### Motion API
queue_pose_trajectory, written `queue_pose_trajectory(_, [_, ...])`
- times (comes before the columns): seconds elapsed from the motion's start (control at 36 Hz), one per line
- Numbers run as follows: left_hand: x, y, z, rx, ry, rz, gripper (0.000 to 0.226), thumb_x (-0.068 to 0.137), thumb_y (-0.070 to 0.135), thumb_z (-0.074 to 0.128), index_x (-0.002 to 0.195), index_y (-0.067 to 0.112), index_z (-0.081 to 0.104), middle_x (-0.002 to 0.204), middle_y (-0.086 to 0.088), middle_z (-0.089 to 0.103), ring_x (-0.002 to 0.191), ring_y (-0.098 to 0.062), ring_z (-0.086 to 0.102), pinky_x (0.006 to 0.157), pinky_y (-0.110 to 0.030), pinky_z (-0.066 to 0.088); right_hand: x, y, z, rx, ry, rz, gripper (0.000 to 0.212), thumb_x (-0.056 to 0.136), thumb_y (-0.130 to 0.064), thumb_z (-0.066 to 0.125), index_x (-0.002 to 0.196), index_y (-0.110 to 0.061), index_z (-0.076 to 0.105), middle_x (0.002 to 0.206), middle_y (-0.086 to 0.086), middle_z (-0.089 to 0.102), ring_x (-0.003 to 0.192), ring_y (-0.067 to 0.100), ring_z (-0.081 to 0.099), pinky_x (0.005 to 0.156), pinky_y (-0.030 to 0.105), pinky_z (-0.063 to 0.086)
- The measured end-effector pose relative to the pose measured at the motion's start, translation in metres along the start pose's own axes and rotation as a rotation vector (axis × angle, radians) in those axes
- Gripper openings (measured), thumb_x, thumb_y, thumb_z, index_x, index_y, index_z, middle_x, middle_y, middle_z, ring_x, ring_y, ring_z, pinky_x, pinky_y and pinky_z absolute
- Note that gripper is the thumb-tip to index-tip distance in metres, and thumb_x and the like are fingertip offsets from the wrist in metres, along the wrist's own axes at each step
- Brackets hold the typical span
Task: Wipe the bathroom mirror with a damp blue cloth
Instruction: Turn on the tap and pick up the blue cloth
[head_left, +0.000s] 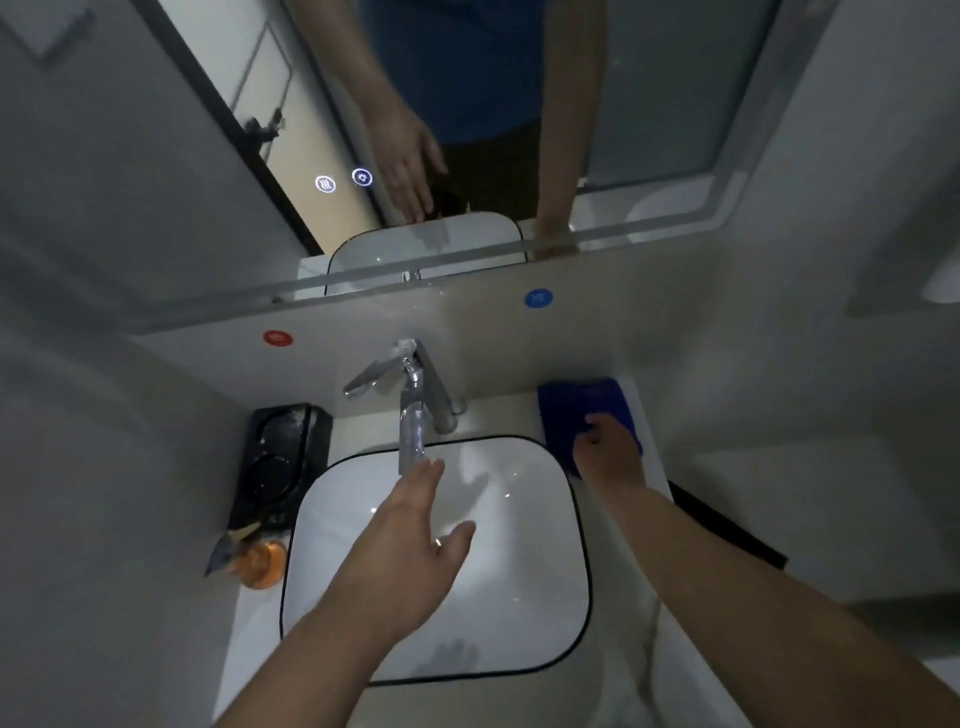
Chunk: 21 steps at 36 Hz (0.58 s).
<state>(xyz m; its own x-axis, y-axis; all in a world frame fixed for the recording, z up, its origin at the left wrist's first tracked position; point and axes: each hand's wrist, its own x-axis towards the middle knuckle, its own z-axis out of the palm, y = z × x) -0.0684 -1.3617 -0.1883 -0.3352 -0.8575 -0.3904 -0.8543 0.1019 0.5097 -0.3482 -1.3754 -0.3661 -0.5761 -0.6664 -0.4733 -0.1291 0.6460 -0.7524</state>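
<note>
Hands, two, bare, over a wash corner. Left hand (415, 545): forearm stretched forward above the white square basin with black rim (574, 499), palm turned down, fingers straight and spread, thumb out, holding nothing; fingertips just beside the spout end of the chrome lever faucet (413, 415). Right hand (608, 452): arm reaching along the basin's right side, fingers curled down onto the folded dark blue cloth (571, 400) and gripping it. Cloth lies flat on the pale table (498, 415), in the back right corner against the wall. Wall mirror with lit touch icons (311, 145) hangs above, reflecting both arms. Black tray (283, 457) and orange bottle (265, 564) stand left of the basin.
</note>
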Motion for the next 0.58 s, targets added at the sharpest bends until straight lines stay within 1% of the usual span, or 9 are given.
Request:
queue_pose_trajectory(0.08, [0.002, -0.010, -0.001, 0.019, 0.006, -0.004, 0.075, 0.103, 0.052, 0.058, 0.167, 0.039, 0.022, 0.170, 0.025, 0.024, 0.153, 0.004, 0.028, 0.119, -0.018, 0.024, 0.033, 0.029, 0.017, -0.092, -0.109, 0.055, 0.063, 0.100, -0.017, 0.055, 0.160, -0.023, 0.039, 0.134, 0.002, 0.062, 0.105, 0.024, 0.064, 0.089, 0.035, 0.054])
queue_pose_trajectory(0.14, [0.003, -0.016, -0.004, 0.022, 0.014, -0.031, 0.071, 0.103, 0.055, 0.056, 0.165, 0.043, 0.024, 0.166, 0.028, 0.028, 0.150, 0.007, 0.030, 0.117, -0.018, 0.027, 0.050, 0.039, 0.025, -0.088, -0.161, 0.168, 0.059, 0.103, -0.018, 0.055, 0.160, -0.017, 0.038, 0.136, 0.010, 0.061, 0.099, 0.026, 0.063, 0.082, 0.034, 0.052])
queue_pose_trajectory(0.22, [0.000, -0.028, -0.004, 0.039, 0.005, -0.059, 0.071, 0.103, 0.054, 0.057, 0.165, 0.043, 0.025, 0.167, 0.026, 0.029, 0.141, 0.017, 0.027, 0.117, -0.014, 0.024, 0.064, 0.051, 0.031, -0.160, -0.180, 0.232, 0.061, 0.102, -0.018, 0.062, 0.158, -0.012, 0.038, 0.144, 0.019, 0.057, 0.122, 0.038, 0.061, 0.096, 0.039, 0.049])
queue_pose_trajectory(0.25, [-0.002, -0.031, -0.005, 0.050, -0.001, -0.066, 0.071, 0.103, 0.053, 0.057, 0.165, 0.043, 0.024, 0.167, 0.026, 0.028, 0.141, 0.017, 0.026, 0.117, -0.014, 0.023, 0.066, 0.051, 0.031, -0.204, -0.176, 0.233, 0.061, 0.100, -0.019, 0.063, 0.156, -0.013, 0.039, 0.144, 0.019, 0.057, 0.123, 0.039, 0.060, 0.096, 0.040, 0.049])
queue_pose_trajectory(0.33, [-0.001, -0.036, -0.009, 0.080, -0.017, -0.078, 0.072, 0.103, 0.052, 0.058, 0.165, 0.044, 0.023, 0.168, 0.027, 0.027, 0.150, 0.009, 0.029, 0.117, -0.015, 0.025, 0.079, 0.041, 0.029, -0.300, -0.149, 0.313, 0.044, 0.101, -0.019, 0.060, 0.141, -0.002, 0.053, 0.127, 0.021, 0.064, 0.104, 0.037, 0.064, 0.087, 0.039, 0.054])
queue_pose_trajectory(0.39, [0.003, -0.036, -0.012, 0.091, -0.022, -0.068, 0.071, 0.103, 0.051, 0.059, 0.165, 0.045, 0.023, 0.168, 0.026, 0.027, 0.152, 0.007, 0.030, 0.116, -0.015, 0.025, 0.083, 0.037, 0.026, -0.329, -0.155, 0.347, 0.036, 0.104, -0.020, 0.054, 0.129, 0.004, 0.063, 0.116, 0.022, 0.068, 0.101, 0.038, 0.065, 0.090, 0.042, 0.056])
queue_pose_trajectory(0.47, [0.011, -0.031, -0.014, 0.091, -0.036, -0.044, 0.071, 0.103, 0.051, 0.058, 0.165, 0.044, 0.023, 0.168, 0.025, 0.028, 0.152, 0.004, 0.032, 0.116, -0.016, 0.026, 0.073, 0.029, 0.013, -0.201, -0.115, 0.341, 0.043, 0.109, -0.030, 0.045, 0.123, 0.005, 0.065, 0.120, 0.021, 0.068, 0.100, 0.035, 0.063, 0.088, 0.040, 0.054])
queue_pose_trajectory(0.53, [0.015, -0.026, -0.015, 0.077, -0.044, -0.014, 0.069, 0.103, 0.053, 0.057, 0.164, 0.044, 0.025, 0.167, 0.025, 0.029, 0.151, 0.004, 0.033, 0.117, -0.016, 0.028, 0.064, 0.014, -0.001, -0.083, -0.035, 0.290, 0.046, 0.107, -0.036, 0.043, 0.121, 0.002, 0.065, 0.116, 0.018, 0.067, 0.098, 0.033, 0.063, 0.086, 0.038, 0.052])
queue_pose_trajectory(0.58, [0.019, -0.025, -0.014, 0.052, -0.061, 0.006, 0.069, 0.102, 0.054, 0.057, 0.164, 0.045, 0.026, 0.167, 0.025, 0.030, 0.152, 0.003, 0.032, 0.120, -0.019, 0.028, 0.049, -0.012, -0.020, -0.014, 0.025, 0.224, 0.041, 0.107, -0.038, 0.044, 0.111, -0.002, 0.063, 0.107, 0.015, 0.065, 0.091, 0.030, 0.062, 0.083, 0.038, 0.049])
